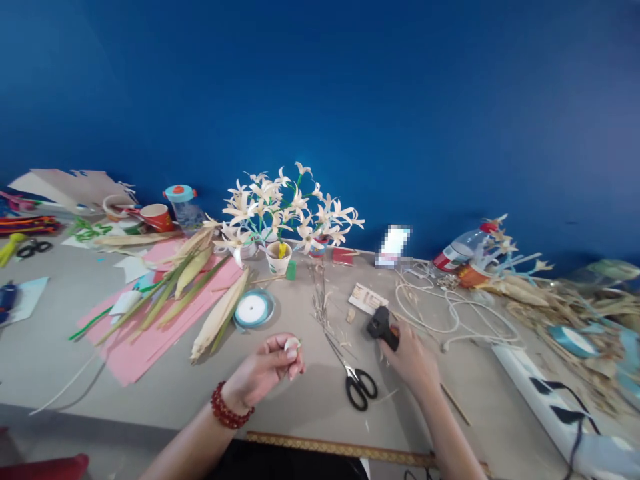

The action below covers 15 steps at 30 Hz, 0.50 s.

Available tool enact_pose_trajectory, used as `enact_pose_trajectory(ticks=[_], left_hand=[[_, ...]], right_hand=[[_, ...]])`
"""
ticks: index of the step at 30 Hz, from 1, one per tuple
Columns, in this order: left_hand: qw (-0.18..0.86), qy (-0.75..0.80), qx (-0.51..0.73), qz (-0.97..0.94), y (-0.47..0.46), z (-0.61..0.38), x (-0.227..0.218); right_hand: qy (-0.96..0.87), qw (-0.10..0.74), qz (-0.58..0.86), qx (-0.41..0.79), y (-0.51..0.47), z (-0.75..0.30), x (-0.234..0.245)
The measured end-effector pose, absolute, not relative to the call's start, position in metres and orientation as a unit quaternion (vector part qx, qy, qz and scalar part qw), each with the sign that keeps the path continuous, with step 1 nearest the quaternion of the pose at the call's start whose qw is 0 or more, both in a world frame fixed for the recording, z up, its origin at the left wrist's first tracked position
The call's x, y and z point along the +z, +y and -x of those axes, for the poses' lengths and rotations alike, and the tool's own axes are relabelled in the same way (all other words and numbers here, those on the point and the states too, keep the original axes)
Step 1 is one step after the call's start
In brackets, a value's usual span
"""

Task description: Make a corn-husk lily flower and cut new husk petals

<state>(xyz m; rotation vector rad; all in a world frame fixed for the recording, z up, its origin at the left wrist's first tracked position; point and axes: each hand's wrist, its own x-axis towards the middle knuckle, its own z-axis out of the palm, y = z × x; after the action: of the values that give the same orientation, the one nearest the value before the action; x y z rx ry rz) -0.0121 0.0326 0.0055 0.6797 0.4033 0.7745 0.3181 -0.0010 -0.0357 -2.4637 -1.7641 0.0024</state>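
Two bare hands work over the grey desk (165, 393). The left hand (273, 363) pinches a small pale piece (291, 345) between thumb and fingers, at the near middle of the scene. The right hand (411, 357) is wrapped around the handle of a black glue gun (380, 323), its nozzle end pointing to the far side. Black-handled scissors (357, 388) lie between the hands, nearer than the gun. A roll of blue ribbon (253, 309) sits beyond the left hand; farther back, pale flowers (270, 192) stand in cups. Pink sheets (127, 353) lie on the left under husks (193, 270).
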Motion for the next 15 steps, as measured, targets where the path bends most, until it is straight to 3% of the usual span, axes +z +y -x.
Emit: enact_pose_trajectory(ticks=[3,6,9,15], left_hand=[[0.847,0.178,0.384,-0.321,0.037,0.015,0.002],[0.847,0.155,0.397,-0.319,0.042,0.016,-0.002],[0.845,0.132,0.406,-0.321,0.047,0.014,-0.007],[0.845,0.106,0.43,-0.301,0.049,0.014,-0.014]], right_hand=[[-0.612,0.043,0.789,-0.024,-0.003,-0.32,-0.024],[-0.619,0.116,0.775,-0.04,0.01,-0.311,0.002],[-0.647,0.219,0.728,0.052,0.052,-0.285,0.025],[-0.685,0.238,0.67,0.161,0.188,-0.203,0.019]])
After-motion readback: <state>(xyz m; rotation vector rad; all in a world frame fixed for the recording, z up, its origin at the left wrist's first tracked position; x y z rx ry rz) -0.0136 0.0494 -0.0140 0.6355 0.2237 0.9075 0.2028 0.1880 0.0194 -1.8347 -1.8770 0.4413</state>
